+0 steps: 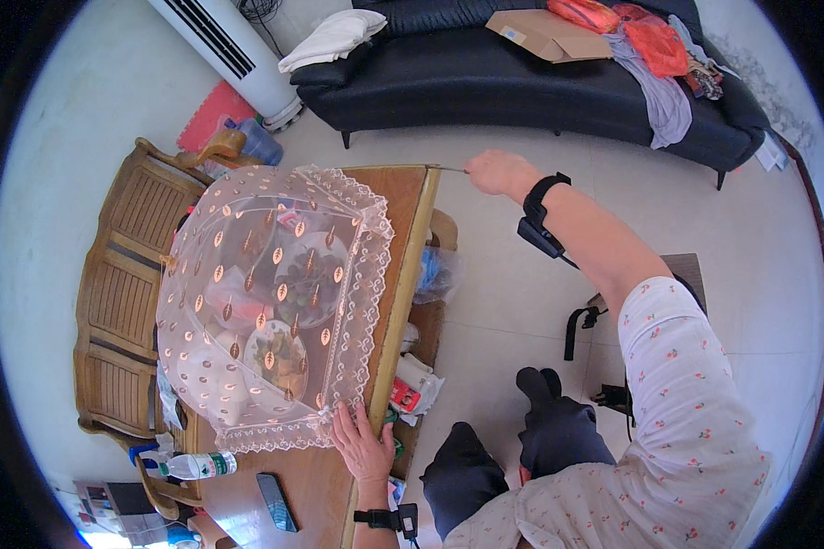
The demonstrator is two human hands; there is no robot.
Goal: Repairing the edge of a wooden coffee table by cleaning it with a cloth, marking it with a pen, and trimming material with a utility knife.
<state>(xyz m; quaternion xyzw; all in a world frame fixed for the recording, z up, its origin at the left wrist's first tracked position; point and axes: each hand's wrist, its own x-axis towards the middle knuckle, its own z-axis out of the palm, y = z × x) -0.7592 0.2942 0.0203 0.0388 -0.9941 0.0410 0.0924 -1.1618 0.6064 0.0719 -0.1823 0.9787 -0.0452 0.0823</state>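
A pink mesh food cover (pixel 270 302) with leaf prints and a lace border stands on the wooden table (pixel 247 485). Through its mesh show a plate of food (pixel 276 359) and another dish behind it. My left hand (pixel 366 448) lies with fingers spread at the table's near edge, its fingertips at the cover's lace corner. Stretched out to the far corner of the table, my right hand (pixel 501 172) is closed on a thin, dark, rod-like thing (pixel 446 167). This thing reaches toward the table corner; its exact kind is too small to tell.
A phone (pixel 276 501) and a water bottle (pixel 198 466) lie left of my left hand. A wooden bench (pixel 124 302) runs behind the table. Bags and packets (pixel 417 384) fill a shelf under the tabletop. A black sofa (pixel 513 91) stands at the far side; a stool (pixel 682 274) is at right.
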